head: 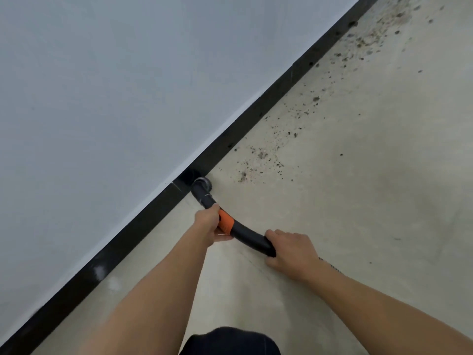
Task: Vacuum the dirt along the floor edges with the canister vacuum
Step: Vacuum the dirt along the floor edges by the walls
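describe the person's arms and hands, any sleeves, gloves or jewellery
The left forearm and right forearm are bare, no sleeves in view. The left hand and right hand wear no gloves, and no rings or watch show.

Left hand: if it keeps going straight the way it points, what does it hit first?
Probably the black baseboard, right where the nozzle sits. The left hand points along the hose toward it, though depth is unclear.
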The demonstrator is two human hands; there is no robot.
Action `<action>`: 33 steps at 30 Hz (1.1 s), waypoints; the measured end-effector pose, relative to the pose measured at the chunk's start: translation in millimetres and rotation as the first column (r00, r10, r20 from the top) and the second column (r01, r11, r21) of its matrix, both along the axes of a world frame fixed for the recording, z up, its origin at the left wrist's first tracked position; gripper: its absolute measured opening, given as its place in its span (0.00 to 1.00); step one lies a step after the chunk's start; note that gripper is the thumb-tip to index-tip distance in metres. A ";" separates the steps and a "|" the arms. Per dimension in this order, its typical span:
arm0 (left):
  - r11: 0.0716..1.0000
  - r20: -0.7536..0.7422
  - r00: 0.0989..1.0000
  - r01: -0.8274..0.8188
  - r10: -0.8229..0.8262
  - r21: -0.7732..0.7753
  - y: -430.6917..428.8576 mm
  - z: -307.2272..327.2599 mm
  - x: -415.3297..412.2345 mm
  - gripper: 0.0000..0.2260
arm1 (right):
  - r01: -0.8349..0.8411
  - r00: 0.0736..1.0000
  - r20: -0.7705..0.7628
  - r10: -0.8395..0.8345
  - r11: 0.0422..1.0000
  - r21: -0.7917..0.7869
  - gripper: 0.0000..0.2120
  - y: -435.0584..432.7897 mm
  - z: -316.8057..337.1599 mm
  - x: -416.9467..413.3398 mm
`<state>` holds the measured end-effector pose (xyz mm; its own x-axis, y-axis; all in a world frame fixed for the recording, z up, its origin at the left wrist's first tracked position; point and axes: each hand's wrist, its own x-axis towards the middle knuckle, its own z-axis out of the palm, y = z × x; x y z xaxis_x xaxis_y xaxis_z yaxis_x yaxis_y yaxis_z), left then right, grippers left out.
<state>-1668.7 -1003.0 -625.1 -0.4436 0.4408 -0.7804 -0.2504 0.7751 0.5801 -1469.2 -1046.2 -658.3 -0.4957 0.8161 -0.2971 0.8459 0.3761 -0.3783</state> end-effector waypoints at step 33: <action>0.703 0.053 0.701 0.711 -0.711 0.027 40.4 -11.0 181.3 0.15 | 0.498 0.849 0.036 -0.527 0.777 -0.386 0.13 -31.9 -7.9 110.6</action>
<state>-1487.5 -962.6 -636.1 0.0467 0.6103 -0.7908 0.3427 0.7338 0.5866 -1358.6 -1078.1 -666.2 -0.0670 0.7920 -0.6068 0.8392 -0.2843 -0.4637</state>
